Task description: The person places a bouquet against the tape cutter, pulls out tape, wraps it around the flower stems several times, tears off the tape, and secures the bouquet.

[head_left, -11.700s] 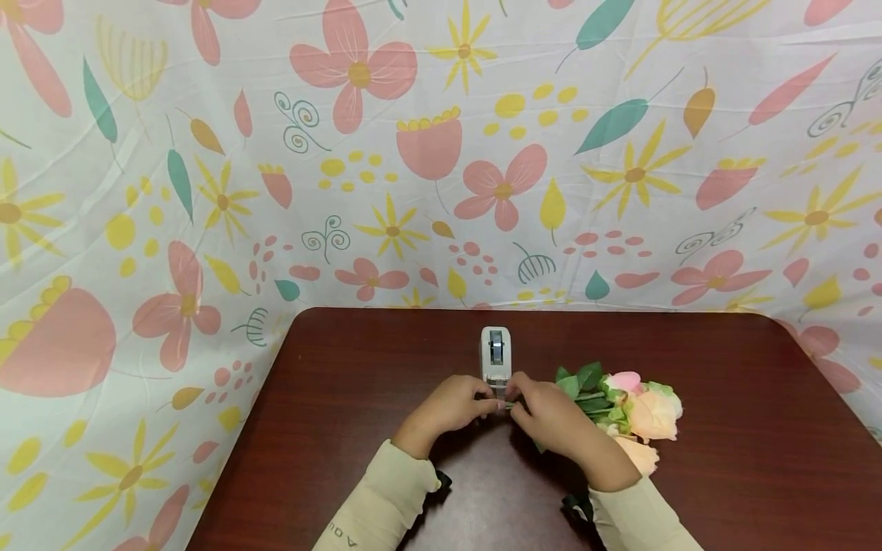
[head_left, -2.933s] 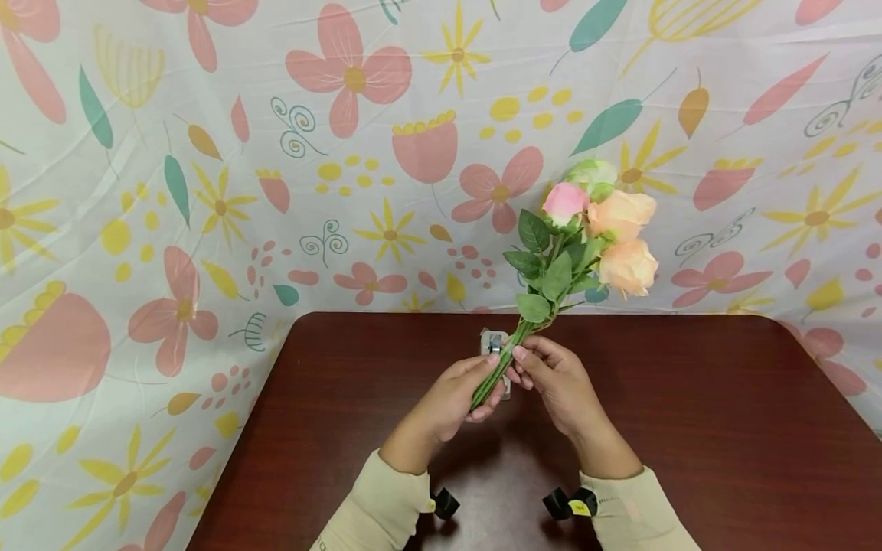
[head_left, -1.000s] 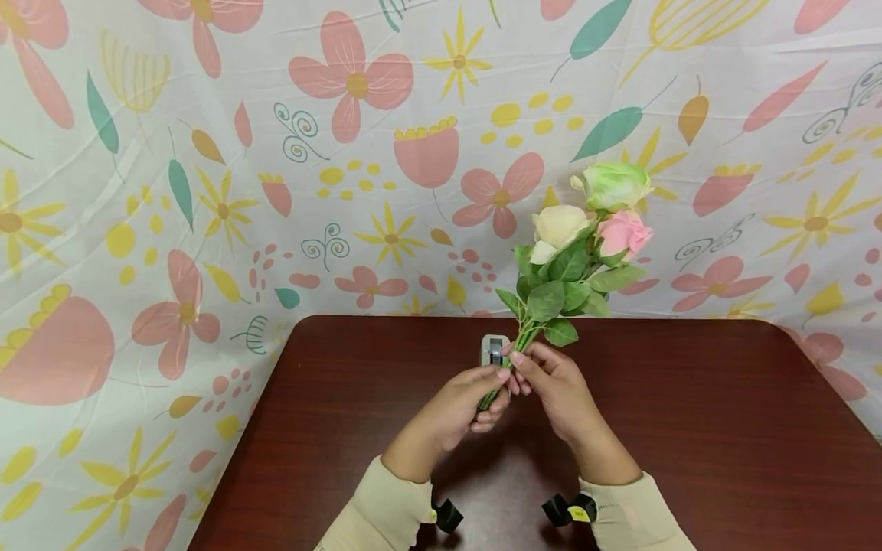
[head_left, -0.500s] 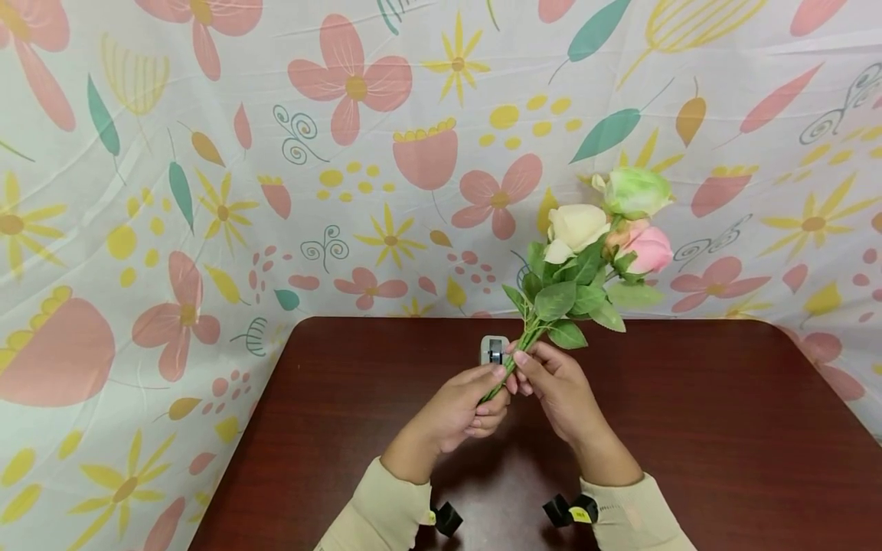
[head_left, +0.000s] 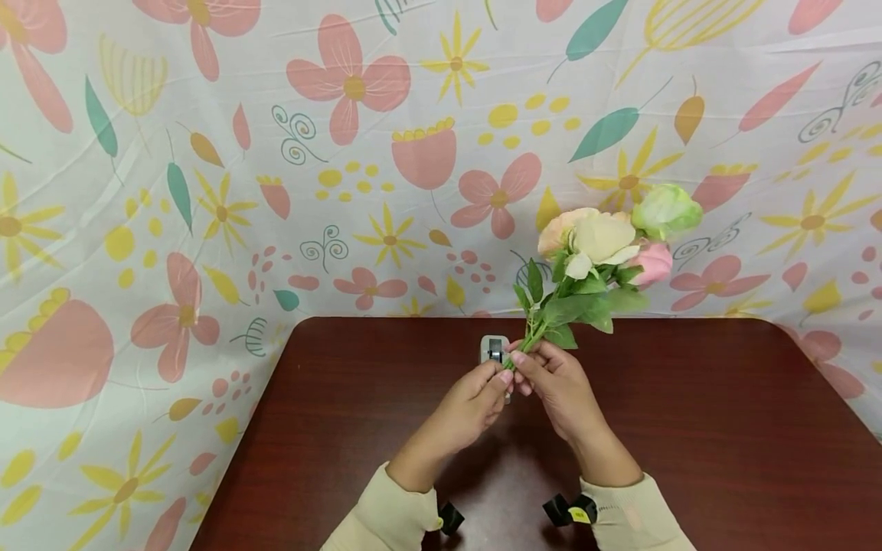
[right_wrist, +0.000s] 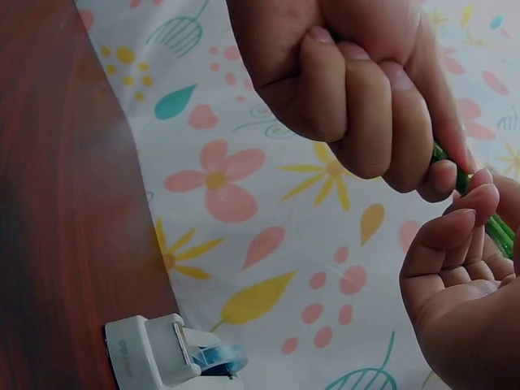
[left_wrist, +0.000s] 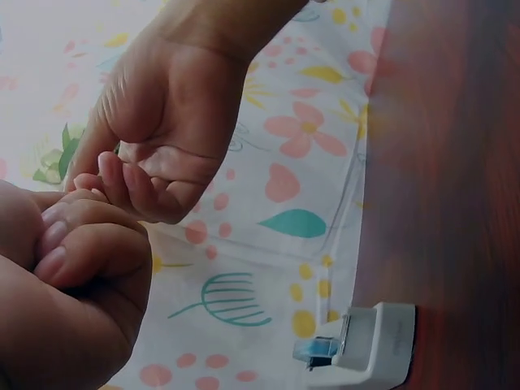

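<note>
A bouquet of artificial roses [head_left: 568, 310] is held up over the table, leaning right, with cream, peach, pink and green blooms above green leaves. My left hand [head_left: 468, 409] grips the lower ends of its stems, its fingers curled tightly in the right wrist view. Just above, my right hand [head_left: 558, 386] pinches the stems between thumb and fingers. Green stems [right_wrist: 502, 236] show between the two hands in the right wrist view. A white tape dispenser [head_left: 494, 348] stands behind the hands, partly hidden by them, with a blue-looking tape roll [right_wrist: 218, 357].
The dark red-brown wooden table [head_left: 723, 428] reaches back to a hanging cloth [head_left: 413, 153] printed with flowers and leaves. That cloth also covers the left side. A black camera mount sits at each wrist.
Earlier the bouquet lay on the table while both hands worked at the dispenser. Since then it was lifted and turned; in the last half second it rotated further, and my left hand shifted its grip.
</note>
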